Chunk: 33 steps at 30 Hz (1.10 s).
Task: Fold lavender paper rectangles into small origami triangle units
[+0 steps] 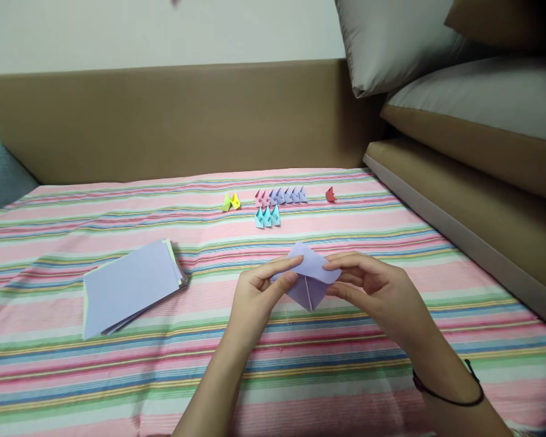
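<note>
A folded sheet of lavender origami paper [316,267] is held up between both hands over the striped cloth. Its shape is roughly a diamond, with a flap across the upper part and a pale line down the middle of the lower part. My left hand [264,288] pinches its left corner between thumb and fingers. On the opposite corner, my right hand [375,285] pinches the paper the same way; a dark cord bracelet [450,397] circles that wrist. To the left lies a stack of paper sheets [130,285], lavender on top with pale green edges showing.
Beyond the hands stand small folded paper pieces: several lavender ones [289,195] beside pink ones [262,198], turquoise ones [267,216], yellow-green ones [231,202] and a red one [330,194]. Cushions [477,115] are piled at the right; a brown backboard [186,121] borders the striped cloth [200,376].
</note>
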Available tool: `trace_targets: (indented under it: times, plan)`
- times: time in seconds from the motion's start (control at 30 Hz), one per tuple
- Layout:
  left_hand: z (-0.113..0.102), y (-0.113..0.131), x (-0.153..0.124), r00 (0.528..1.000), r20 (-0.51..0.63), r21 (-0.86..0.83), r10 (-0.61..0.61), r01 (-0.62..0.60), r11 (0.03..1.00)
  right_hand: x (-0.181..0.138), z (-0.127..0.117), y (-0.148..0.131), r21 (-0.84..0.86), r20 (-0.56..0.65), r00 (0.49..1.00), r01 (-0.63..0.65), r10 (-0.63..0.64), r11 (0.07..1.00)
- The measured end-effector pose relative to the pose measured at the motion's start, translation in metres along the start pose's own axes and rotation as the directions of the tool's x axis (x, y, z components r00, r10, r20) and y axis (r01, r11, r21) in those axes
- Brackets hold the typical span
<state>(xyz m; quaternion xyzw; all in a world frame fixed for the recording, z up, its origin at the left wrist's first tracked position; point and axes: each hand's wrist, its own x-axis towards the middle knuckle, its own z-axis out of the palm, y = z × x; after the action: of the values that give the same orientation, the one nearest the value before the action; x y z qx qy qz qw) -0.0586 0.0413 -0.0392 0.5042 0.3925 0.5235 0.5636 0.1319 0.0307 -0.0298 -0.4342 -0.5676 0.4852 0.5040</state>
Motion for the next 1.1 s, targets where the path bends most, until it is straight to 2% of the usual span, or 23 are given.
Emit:
trace_targets:
  times: [0.1,0.23,0.53,0.77,0.93,1.1]
  plan:
    - [-0.001,-0.002,-0.001,1.0,0.014,-0.03,-0.007,0.007,1.0,0.0,0.0,0.0,-0.064,-0.075,0.996,0.049,-0.054,0.997]
    - [0.0,-0.003,-0.002,0.999,0.04,-0.063,-0.024,0.027,0.998,0.001,-0.001,-0.001,-0.11,-0.156,0.986,0.045,-0.062,0.993]
    - [0.009,0.006,-0.005,0.993,0.102,-0.132,-0.065,0.079,0.988,0.003,0.006,0.006,-0.073,-0.124,0.992,0.008,-0.017,0.997]
    - [0.012,0.002,-0.001,0.99,-0.025,-0.029,-0.139,0.138,0.99,0.003,0.008,0.007,-0.034,-0.042,0.999,-0.01,0.008,0.999]
    - [0.013,0.001,-0.003,0.988,-0.034,0.002,-0.153,0.153,0.988,0.002,0.014,0.007,-0.062,-0.047,0.999,-0.022,0.019,0.998]
    - [0.014,0.002,-0.004,0.991,-0.041,0.006,-0.125,0.126,0.992,0.002,0.014,0.009,-0.016,-0.079,0.996,-0.042,0.041,0.999]
